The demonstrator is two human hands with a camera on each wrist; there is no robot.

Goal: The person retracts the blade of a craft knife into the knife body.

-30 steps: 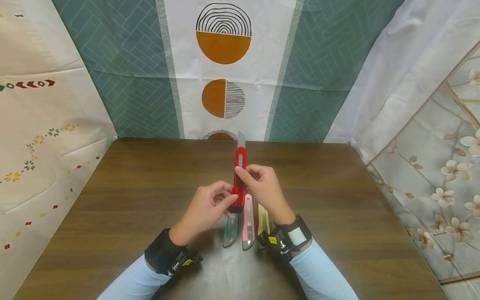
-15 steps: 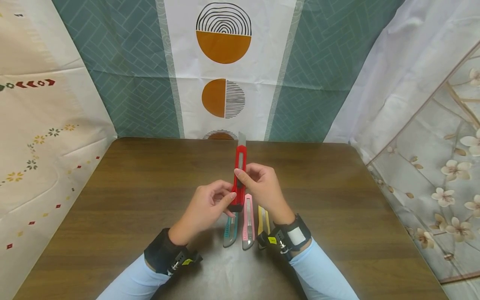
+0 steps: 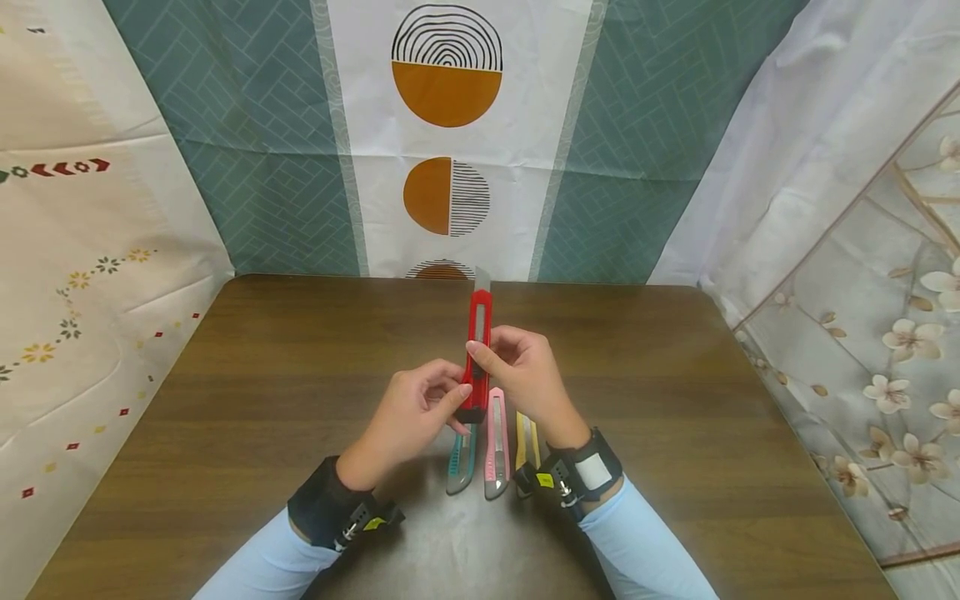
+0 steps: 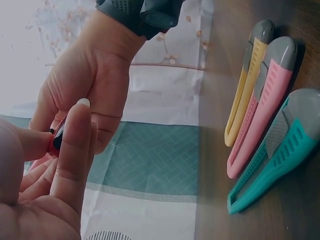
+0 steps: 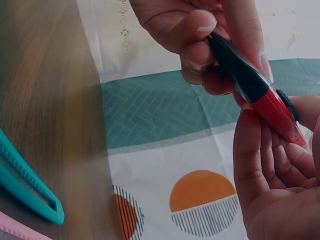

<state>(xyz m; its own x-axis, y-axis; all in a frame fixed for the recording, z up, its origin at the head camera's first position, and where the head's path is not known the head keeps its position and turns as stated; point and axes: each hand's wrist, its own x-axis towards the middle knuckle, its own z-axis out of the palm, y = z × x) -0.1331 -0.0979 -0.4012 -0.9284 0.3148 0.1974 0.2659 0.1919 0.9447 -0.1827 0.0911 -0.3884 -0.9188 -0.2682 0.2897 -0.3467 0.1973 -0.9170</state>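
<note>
A red utility knife (image 3: 480, 312) is held up over the middle of the table, blade (image 3: 482, 280) pointing away from me and partly out. My left hand (image 3: 411, 410) pinches its black tail end between thumb and fingers. Higher on the body, my right hand (image 3: 529, 373) grips it, thumb lying at the slider; in the right wrist view the black slider (image 5: 287, 105) sits by that thumb. Beneath the hands lie a teal utility knife (image 3: 461, 468), a pink utility knife (image 3: 497, 454) and a yellow utility knife (image 3: 528, 442), side by side. The teal and yellow ones are partly hidden.
All this is over a brown wooden table (image 3: 315, 333). Patterned cloths hang around it: a green and white cloth (image 3: 285, 150) at the back, a cream cloth (image 3: 90, 250) at left and a floral cloth (image 3: 885, 358) at right.
My right thumb has slid slightly down the red utility knife toward its tail. Less of the blade sticks out than before. The left hand and the lying utility knives stay put.
</note>
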